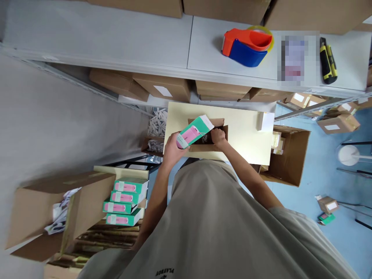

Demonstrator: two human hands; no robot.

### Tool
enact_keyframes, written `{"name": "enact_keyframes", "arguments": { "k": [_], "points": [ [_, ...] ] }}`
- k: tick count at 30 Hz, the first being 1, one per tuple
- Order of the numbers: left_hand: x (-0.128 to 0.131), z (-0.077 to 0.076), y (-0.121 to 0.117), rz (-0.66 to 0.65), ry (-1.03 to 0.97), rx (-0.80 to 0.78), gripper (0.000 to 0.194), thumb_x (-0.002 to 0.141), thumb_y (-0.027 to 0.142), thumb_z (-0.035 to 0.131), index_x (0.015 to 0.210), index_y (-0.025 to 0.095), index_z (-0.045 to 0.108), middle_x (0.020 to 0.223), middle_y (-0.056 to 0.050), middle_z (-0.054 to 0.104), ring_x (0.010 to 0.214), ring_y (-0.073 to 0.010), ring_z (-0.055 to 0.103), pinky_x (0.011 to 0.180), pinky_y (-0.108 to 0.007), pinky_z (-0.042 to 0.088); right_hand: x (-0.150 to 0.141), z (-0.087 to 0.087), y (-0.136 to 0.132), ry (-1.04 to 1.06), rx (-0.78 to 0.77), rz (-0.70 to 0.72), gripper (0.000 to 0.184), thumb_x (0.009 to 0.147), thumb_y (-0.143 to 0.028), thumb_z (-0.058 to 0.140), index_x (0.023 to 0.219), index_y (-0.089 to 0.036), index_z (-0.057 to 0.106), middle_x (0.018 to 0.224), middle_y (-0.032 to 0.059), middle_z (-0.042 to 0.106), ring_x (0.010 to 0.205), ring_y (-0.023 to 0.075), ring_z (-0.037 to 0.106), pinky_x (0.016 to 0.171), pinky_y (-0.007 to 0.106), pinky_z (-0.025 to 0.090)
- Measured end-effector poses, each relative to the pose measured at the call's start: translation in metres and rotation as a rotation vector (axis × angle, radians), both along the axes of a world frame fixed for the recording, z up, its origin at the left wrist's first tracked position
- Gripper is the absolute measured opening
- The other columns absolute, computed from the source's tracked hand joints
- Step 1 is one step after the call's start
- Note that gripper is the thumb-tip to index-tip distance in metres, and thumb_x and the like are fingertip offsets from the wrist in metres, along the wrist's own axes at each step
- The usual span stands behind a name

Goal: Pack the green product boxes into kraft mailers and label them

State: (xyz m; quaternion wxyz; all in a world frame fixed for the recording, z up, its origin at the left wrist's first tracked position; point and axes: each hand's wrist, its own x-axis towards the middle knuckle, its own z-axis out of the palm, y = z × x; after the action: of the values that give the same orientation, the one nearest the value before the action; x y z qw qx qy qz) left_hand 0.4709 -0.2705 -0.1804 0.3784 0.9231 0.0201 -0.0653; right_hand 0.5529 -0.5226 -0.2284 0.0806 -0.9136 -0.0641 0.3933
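My left hand (172,150) is wrapped round the lower end of a green product box (194,131) with a pink bottle-like item pictured on it. The box is tilted, its white upper end pointing up and to the right. My right hand (218,136) is closed at the right side of an open cardboard carton (200,147), its fingers reaching inside. What those fingers hold, if anything, is hidden. The carton rests on a cream tabletop (247,139), and its dark inside is partly covered by the green box.
An orange and blue tape dispenser (247,46) and a yellow and black utility knife (328,61) lie on the grey shelf (116,35). A small white box (266,121) stands at the table's right. Several green boxes (123,197) are stacked lower left. A large open carton (293,155) stands right.
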Motion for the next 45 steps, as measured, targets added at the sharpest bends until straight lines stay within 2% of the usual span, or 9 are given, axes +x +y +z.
{"name": "enact_keyframes", "arguments": {
  "k": [4, 9, 12, 22, 28, 33, 38, 41, 45],
  "points": [
    [0.009, 0.0, -0.008, -0.106, -0.014, 0.05, 0.068, 0.08, 0.01, 0.084, 0.143, 0.023, 0.063, 0.139, -0.013, 0.071, 0.133, -0.0369, 0.066, 0.116, -0.046, 0.056, -0.023, 0.024, -0.04, -0.188, 0.046, -0.13, 0.044, 0.109, -0.019, 0.061, 0.15, -0.004, 0.065, 0.136, 0.0311, 0.075, 0.128, 0.0397, 0.075, 0.108, 0.048, 0.059],
    [0.024, -0.011, -0.026, -0.254, -0.013, 0.088, 0.079, 0.075, -0.002, 0.073, 0.149, 0.025, 0.063, 0.145, -0.013, 0.066, 0.139, -0.0384, 0.06, 0.121, -0.049, 0.054, -0.049, 0.04, -0.076, -0.443, 0.346, -0.122, 0.088, 0.099, -0.021, 0.068, 0.178, -0.02, 0.03, 0.165, 0.0201, 0.056, 0.145, 0.0375, 0.06, 0.122, 0.052, 0.052],
    [0.034, -0.026, -0.037, -0.297, 0.021, 0.092, 0.08, 0.076, -0.002, 0.071, 0.152, 0.024, 0.063, 0.146, -0.014, 0.064, 0.141, -0.0391, 0.057, 0.121, -0.051, 0.054, -0.048, 0.033, -0.076, -0.428, 0.364, -0.06, 0.09, 0.095, -0.017, 0.068, 0.176, -0.016, 0.03, 0.165, 0.0223, 0.054, 0.15, 0.0388, 0.052, 0.125, 0.055, 0.049],
    [0.04, -0.075, -0.049, -0.3, 0.115, 0.099, 0.078, 0.078, -0.001, 0.07, 0.152, 0.022, 0.064, 0.149, -0.016, 0.062, 0.143, -0.0391, 0.057, 0.124, -0.053, 0.052, -0.039, 0.002, -0.071, -0.328, 0.119, 0.024, 0.064, 0.096, -0.015, 0.07, 0.156, -0.007, 0.051, 0.152, 0.0268, 0.064, 0.139, 0.041, 0.06, 0.118, 0.051, 0.051],
    [0.037, -0.072, -0.05, -0.261, 0.105, 0.062, 0.066, 0.084, 0.001, 0.066, 0.146, 0.024, 0.068, 0.153, -0.016, 0.063, 0.146, -0.038, 0.057, 0.127, -0.052, 0.051, -0.048, -0.006, -0.076, -0.366, 0.187, 0.004, 0.054, 0.098, -0.014, 0.068, 0.151, -0.013, 0.06, 0.162, 0.0226, 0.057, 0.143, 0.0399, 0.056, 0.12, 0.053, 0.053],
    [0.032, -0.063, -0.041, -0.096, 0.142, 0.273, 0.053, 0.098, 0.018, 0.069, 0.15, 0.021, 0.062, 0.151, -0.017, 0.065, 0.145, -0.0361, 0.06, 0.123, -0.048, 0.052, -0.06, -0.019, -0.106, -0.603, 0.277, -0.344, 0.062, 0.102, -0.036, 0.073, 0.156, -0.011, 0.057, 0.163, 0.0282, 0.054, 0.148, 0.0432, 0.052, 0.123, 0.062, 0.049],
    [0.024, -0.067, -0.04, 0.064, 0.314, 0.363, 0.024, 0.104, 0.033, 0.07, 0.122, 0.019, 0.077, 0.129, -0.016, 0.08, 0.124, -0.0341, 0.074, 0.113, -0.043, 0.056, -0.073, -0.045, -0.116, -0.342, 0.521, -0.656, 0.074, 0.097, -0.074, 0.067, 0.141, -0.015, 0.068, 0.142, 0.0252, 0.072, 0.126, 0.0388, 0.069, 0.102, 0.054, 0.062],
    [0.016, -0.07, -0.047, 0.095, 0.365, 0.346, 0.022, 0.107, 0.031, 0.063, 0.111, 0.021, 0.082, 0.123, -0.013, 0.084, 0.117, -0.0311, 0.077, 0.107, -0.039, 0.056, -0.078, -0.054, -0.104, -0.168, 0.61, -0.648, 0.063, 0.101, -0.078, 0.053, 0.117, -0.02, 0.073, 0.114, 0.0171, 0.081, 0.104, 0.0331, 0.075, 0.094, 0.045, 0.061],
    [-0.002, -0.067, -0.054, 0.13, 0.362, 0.348, 0.024, 0.106, 0.027, 0.062, 0.109, 0.022, 0.085, 0.12, -0.013, 0.086, 0.111, -0.0301, 0.078, 0.103, -0.039, 0.057, -0.079, -0.054, -0.094, -0.165, 0.514, -0.595, 0.058, 0.107, -0.073, 0.033, 0.088, -0.027, 0.062, 0.088, 0.0132, 0.076, 0.085, 0.0313, 0.071, 0.086, 0.043, 0.056]
  ]
}}
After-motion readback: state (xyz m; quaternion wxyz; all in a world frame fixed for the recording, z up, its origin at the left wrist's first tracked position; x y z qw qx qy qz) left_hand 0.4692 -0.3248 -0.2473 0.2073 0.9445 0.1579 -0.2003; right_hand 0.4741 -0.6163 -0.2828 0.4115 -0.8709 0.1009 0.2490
